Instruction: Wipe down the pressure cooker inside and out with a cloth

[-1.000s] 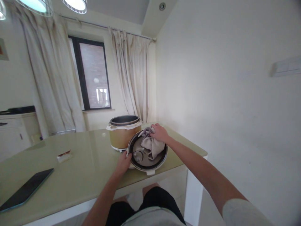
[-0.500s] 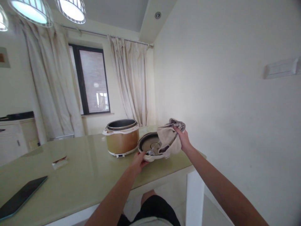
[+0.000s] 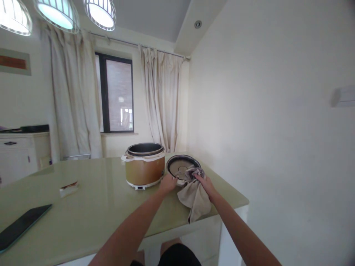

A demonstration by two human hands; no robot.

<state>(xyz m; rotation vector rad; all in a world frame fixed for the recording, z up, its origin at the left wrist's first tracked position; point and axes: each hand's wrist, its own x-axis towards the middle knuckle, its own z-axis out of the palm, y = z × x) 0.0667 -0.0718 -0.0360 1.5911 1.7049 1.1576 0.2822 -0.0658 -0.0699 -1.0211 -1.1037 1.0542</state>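
A round pot lid lies tilted with its inner side up, near the right end of the table. My left hand grips the lid's near left rim. In my right hand is a bunched beige cloth, pressed against the lid's near right edge, with its loose end hanging down toward the table edge. The cloth hides part of that rim. Just left of the lid stands a gold-brown electric cooker with a white base and an open top.
The green-topped table reaches its front edge close to my legs. A dark flat tablet-like object lies at the left, and a small white item behind it. A wall rises on the right.
My right hand has brought the cloth down and left, from above the lid's right side to its near rim. The lid sits slightly farther back. The view has shifted a little left.
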